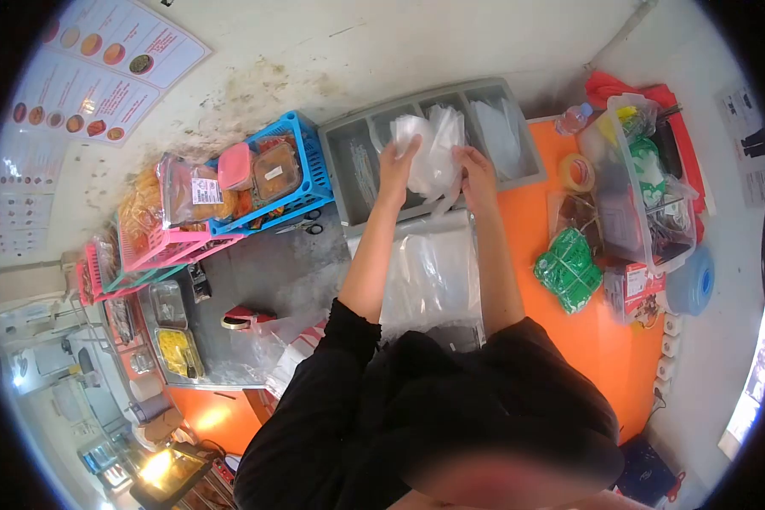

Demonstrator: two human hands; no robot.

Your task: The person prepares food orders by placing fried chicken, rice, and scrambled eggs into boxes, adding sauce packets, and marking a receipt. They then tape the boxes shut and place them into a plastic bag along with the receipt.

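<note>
A bunch of thin white plastic bags (433,157) is held between my two hands, above the grey compartment tray (342,127). My left hand (397,172) is closed on the left side of the bunch. On its right side, my right hand (477,174) pinches the plastic with thumb and fingers. A strip of the plastic hangs down between the hands. Below them, a stack of clear plastic bags (429,272) lies flat between my forearms. More white bags (497,136) sit in the tray's right compartment.
To the left, a blue basket (316,166) holds food packs, with scissors (302,225) beside it. A pink basket (166,246) is further left. On the right are a tape roll (576,172), a green bundle (569,270) and a clear bin (646,221).
</note>
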